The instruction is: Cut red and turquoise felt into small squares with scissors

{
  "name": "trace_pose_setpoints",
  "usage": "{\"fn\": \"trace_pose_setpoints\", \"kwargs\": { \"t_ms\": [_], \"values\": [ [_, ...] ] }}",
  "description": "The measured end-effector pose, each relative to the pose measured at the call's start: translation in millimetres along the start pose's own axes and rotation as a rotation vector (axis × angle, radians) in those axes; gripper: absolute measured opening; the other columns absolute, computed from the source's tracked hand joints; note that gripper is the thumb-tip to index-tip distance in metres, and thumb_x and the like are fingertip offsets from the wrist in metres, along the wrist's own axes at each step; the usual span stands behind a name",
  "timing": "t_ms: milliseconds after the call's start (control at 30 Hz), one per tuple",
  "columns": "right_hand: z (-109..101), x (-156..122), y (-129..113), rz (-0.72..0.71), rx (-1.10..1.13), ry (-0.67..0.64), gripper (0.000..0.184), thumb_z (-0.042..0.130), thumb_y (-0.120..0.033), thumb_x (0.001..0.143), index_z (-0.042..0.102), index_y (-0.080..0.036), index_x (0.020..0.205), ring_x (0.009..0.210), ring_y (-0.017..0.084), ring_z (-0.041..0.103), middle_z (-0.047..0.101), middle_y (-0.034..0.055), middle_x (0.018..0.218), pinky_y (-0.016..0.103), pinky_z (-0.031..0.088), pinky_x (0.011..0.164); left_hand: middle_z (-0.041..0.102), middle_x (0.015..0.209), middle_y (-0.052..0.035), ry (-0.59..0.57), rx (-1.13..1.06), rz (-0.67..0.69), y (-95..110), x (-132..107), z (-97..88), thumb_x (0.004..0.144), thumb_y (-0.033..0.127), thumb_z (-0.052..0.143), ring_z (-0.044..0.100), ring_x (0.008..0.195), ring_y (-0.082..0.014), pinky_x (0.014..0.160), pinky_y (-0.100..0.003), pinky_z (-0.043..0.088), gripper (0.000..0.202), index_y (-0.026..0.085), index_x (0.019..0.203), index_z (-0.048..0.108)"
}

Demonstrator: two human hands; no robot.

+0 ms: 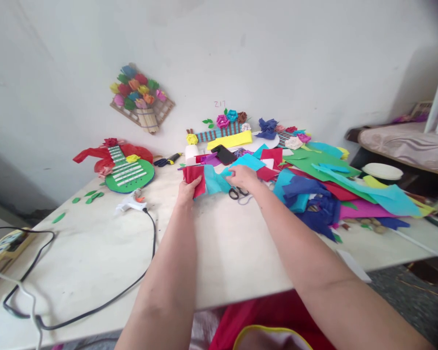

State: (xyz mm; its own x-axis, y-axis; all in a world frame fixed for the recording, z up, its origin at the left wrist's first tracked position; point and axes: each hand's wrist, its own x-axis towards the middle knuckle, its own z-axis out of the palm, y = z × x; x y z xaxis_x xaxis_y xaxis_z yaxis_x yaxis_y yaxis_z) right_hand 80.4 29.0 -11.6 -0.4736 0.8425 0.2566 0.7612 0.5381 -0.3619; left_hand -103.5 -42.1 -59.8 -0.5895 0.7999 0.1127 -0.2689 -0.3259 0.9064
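Observation:
My left hand (188, 190) is closed on a red piece of paper (196, 178), thumb across its front. A turquoise sheet of crepe paper (216, 180) adjoins the red piece and stretches between my hands. At its other end my right hand (243, 177) pinches the turquoise paper, fingers bent. Black-handled scissors (234, 194) lie on the table just below my right hand, their blades hidden. I cannot tell whether the red and turquoise papers are joined or only held together.
A white glue gun (131, 201) with a black cord (154, 233) lies at left, near a green guitar-shaped craft (129, 175) and pliers (168, 160). Coloured paper sheets (321, 165) pile up at right beside crumpled blue paper (314, 199). A black phone-like object (224, 155) rests behind my hands.

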Motion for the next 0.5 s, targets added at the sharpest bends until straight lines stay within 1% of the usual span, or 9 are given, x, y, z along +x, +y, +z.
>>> {"fn": "trace_pose_setpoints", "kwargs": {
  "t_ms": [33, 100, 133, 200, 267, 333, 400, 467, 500],
  "values": [
    [2, 4, -4, -0.063, 0.056, 0.058, 0.036, 0.057, -0.038, 0.076, 0.065, -0.019, 0.105, 0.099, 0.026, 0.059, 0.064, 0.0113, 0.108, 0.032, 0.045, 0.078, 0.068, 0.073, -0.0075, -0.009, 0.004, -0.004, 0, -1, -0.1, 0.048, 0.021, 0.081, 0.063, 0.062, -0.0162, 0.061, -0.027, 0.052, 0.034, 0.011, 0.078, 0.067],
    [5, 15, -14, -0.154, 0.181, 0.082, 0.045, 0.058, -0.041, 0.077, 0.061, -0.016, 0.114, 0.103, 0.024, 0.057, 0.060, 0.0125, 0.116, 0.030, 0.044, 0.083, 0.068, 0.072, -0.0076, -0.028, 0.011, -0.010, 2, -3, 0.3, 0.049, 0.021, 0.081, 0.064, 0.064, -0.0171, 0.062, -0.027, 0.053, 0.033, 0.011, 0.078, 0.067],
    [6, 20, -19, -0.192, 0.266, 0.068, 0.045, 0.059, -0.038, 0.077, 0.059, -0.015, 0.116, 0.104, 0.022, 0.057, 0.058, 0.0125, 0.119, 0.028, 0.043, 0.086, 0.068, 0.071, -0.0075, -0.035, 0.014, -0.015, 2, -4, 0.7, 0.049, 0.021, 0.081, 0.064, 0.065, -0.0176, 0.062, -0.028, 0.053, 0.033, 0.011, 0.078, 0.067],
    [4, 30, -28, -0.253, 0.443, -0.005, 0.045, 0.061, -0.035, 0.077, 0.059, -0.013, 0.116, 0.106, 0.019, 0.055, 0.058, 0.0114, 0.120, 0.026, 0.041, 0.089, 0.067, 0.069, -0.0075, -0.037, 0.018, -0.035, 4, -7, 1.9, 0.050, 0.020, 0.081, 0.064, 0.066, -0.0184, 0.062, -0.028, 0.053, 0.032, 0.011, 0.077, 0.067],
    [-1, 38, -35, -0.295, 0.566, -0.100, 0.041, 0.064, -0.034, 0.075, 0.062, -0.013, 0.111, 0.104, 0.019, 0.056, 0.061, 0.0096, 0.115, 0.027, 0.042, 0.087, 0.068, 0.070, -0.0080, -0.033, 0.019, -0.059, 6, -10, 2.9, 0.049, 0.019, 0.082, 0.065, 0.068, -0.0191, 0.063, -0.028, 0.053, 0.033, 0.011, 0.078, 0.067],
    [-7, 43, -39, -0.314, 0.626, -0.208, 0.035, 0.067, -0.031, 0.071, 0.065, -0.013, 0.101, 0.097, 0.018, 0.058, 0.065, 0.0070, 0.105, 0.026, 0.044, 0.082, 0.068, 0.073, -0.0085, -0.043, 0.026, -0.072, 8, -12, 3.4, 0.048, 0.018, 0.082, 0.065, 0.071, -0.0199, 0.065, -0.029, 0.053, 0.035, 0.011, 0.080, 0.067],
    [-10, 47, -41, -0.318, 0.637, -0.299, 0.027, 0.070, -0.028, 0.067, 0.068, -0.013, 0.089, 0.083, 0.015, 0.058, 0.067, 0.0030, 0.088, 0.024, 0.043, 0.074, 0.069, 0.074, -0.0086, -0.068, 0.043, -0.067, 8, -13, 3.0, 0.048, 0.018, 0.082, 0.065, 0.072, -0.0206, 0.066, -0.029, 0.053, 0.037, 0.012, 0.082, 0.068],
    [-10, 51, -40, -0.327, 0.616, -0.361, 0.019, 0.071, -0.029, 0.064, 0.066, -0.013, 0.074, 0.065, 0.010, 0.052, 0.061, -0.0025, 0.067, 0.022, 0.039, 0.063, 0.069, 0.074, -0.0085, -0.094, 0.067, -0.055, 7, -12, 2.2, 0.048, 0.020, 0.083, 0.066, 0.072, -0.0208, 0.066, -0.030, 0.053, 0.039, 0.012, 0.083, 0.068],
    [-9, 53, -40, -0.335, 0.602, -0.382, 0.019, 0.071, -0.030, 0.063, 0.063, -0.013, 0.065, 0.057, 0.008, 0.046, 0.053, -0.0051, 0.057, 0.022, 0.035, 0.057, 0.069, 0.074, -0.0084, -0.105, 0.080, -0.048, 6, -12, 1.7, 0.048, 0.021, 0.083, 0.065, 0.071, -0.0208, 0.066, -0.030, 0.053, 0.039, 0.012, 0.083, 0.068]
  ]
}}
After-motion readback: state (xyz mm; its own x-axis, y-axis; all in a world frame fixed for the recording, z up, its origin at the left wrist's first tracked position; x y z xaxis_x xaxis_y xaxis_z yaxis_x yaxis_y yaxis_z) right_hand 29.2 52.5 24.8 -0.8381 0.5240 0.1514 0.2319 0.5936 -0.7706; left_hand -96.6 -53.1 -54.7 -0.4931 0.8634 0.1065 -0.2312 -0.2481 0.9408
